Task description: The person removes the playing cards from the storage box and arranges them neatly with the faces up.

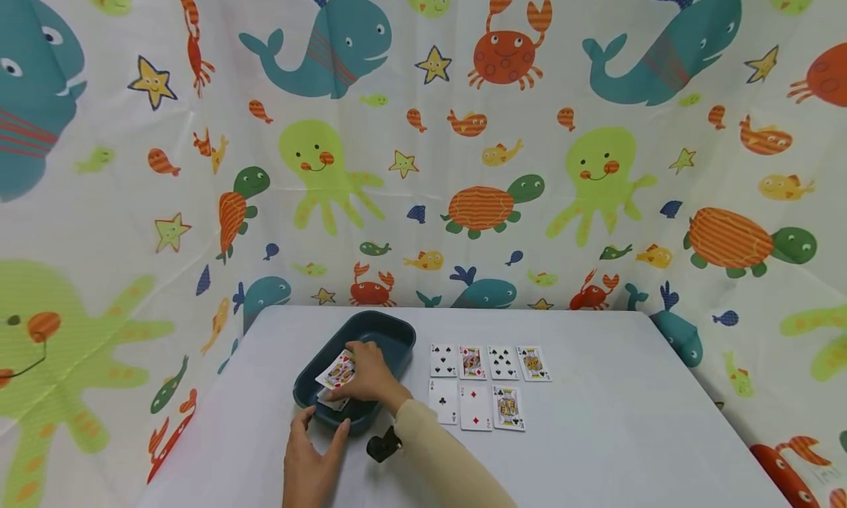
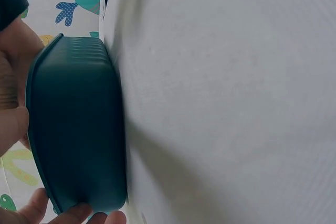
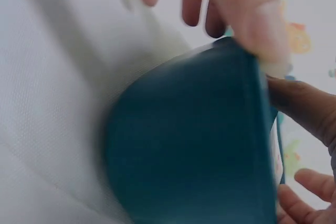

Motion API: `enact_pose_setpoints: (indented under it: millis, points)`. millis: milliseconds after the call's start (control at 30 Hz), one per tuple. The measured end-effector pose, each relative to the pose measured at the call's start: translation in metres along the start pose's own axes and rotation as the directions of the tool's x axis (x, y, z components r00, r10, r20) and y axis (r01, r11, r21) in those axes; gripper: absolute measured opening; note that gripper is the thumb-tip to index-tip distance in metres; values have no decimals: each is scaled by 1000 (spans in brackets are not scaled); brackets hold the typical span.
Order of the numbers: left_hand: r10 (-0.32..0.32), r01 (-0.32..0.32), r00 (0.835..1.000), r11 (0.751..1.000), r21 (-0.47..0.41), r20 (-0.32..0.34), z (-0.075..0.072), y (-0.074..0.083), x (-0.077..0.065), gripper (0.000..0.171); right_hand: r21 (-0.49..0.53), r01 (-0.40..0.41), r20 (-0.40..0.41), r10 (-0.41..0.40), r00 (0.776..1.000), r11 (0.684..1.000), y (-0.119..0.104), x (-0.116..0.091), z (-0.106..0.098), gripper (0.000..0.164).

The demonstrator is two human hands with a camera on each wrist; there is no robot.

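A dark teal plastic tub [image 1: 397,339] with rounded corners stands on the table. Over its inside, my right hand [image 1: 370,376] grips a face-up playing card [image 1: 337,370] with red and yellow figures; whether more cards lie under it I cannot tell. Another card [image 1: 331,399] shows below it in the tub. My left hand [image 1: 314,453] holds the tub's near end, thumb and fingers on either side. In the left wrist view, its fingertips [image 2: 76,212] touch the tub's outer wall [image 2: 79,129]. The right wrist view shows the tub's wall [image 3: 194,145] with a thumb at the rim.
Right of the tub, face-up cards lie in two rows on the white table [image 1: 595,420]: a back row with a jack or king-like card [image 1: 533,363] at its end, and a front row with a two of diamonds [image 1: 475,408]. A sea-animal curtain [image 1: 423,184] surrounds the table.
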State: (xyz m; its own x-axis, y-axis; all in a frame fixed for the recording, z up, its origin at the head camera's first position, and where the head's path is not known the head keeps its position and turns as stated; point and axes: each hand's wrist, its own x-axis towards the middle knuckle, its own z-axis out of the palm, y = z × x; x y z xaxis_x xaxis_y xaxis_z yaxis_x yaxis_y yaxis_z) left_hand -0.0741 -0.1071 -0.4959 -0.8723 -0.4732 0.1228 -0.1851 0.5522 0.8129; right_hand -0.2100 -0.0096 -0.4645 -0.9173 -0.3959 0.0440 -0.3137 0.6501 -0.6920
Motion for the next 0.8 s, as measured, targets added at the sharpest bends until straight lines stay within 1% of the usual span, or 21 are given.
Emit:
enact_pose_setpoints:
  millis: [167, 300, 467, 633, 700, 800]
  points:
    - [-25, 24, 999, 1000, 9, 25, 0, -1, 4, 76, 141, 5, -40, 1, 999, 990, 5, -5, -9, 94]
    - [-25, 25, 999, 1000, 4, 37, 1, -1, 7, 77, 268, 12, -74, 8, 997, 963, 9, -11, -18, 92]
    - [-10, 10, 1000, 1000, 0, 22, 3, -2, 11, 77, 407, 12, -89, 27, 996, 913, 15, -18, -27, 90]
    - [1, -1, 1000, 1000, -6, 13, 3, -3, 14, 76, 509, 16, -92, 36, 995, 861, 22, -25, -37, 87]
    - [-7, 7, 1000, 1000, -2, 20, 3, -3, 16, 76, 545, 21, -95, 37, 995, 838, 25, -27, -41, 86]
    - [-38, 37, 998, 999, 18, 46, 3, -1, 19, 78, 586, 35, -110, 36, 993, 810, 30, -31, -49, 86]
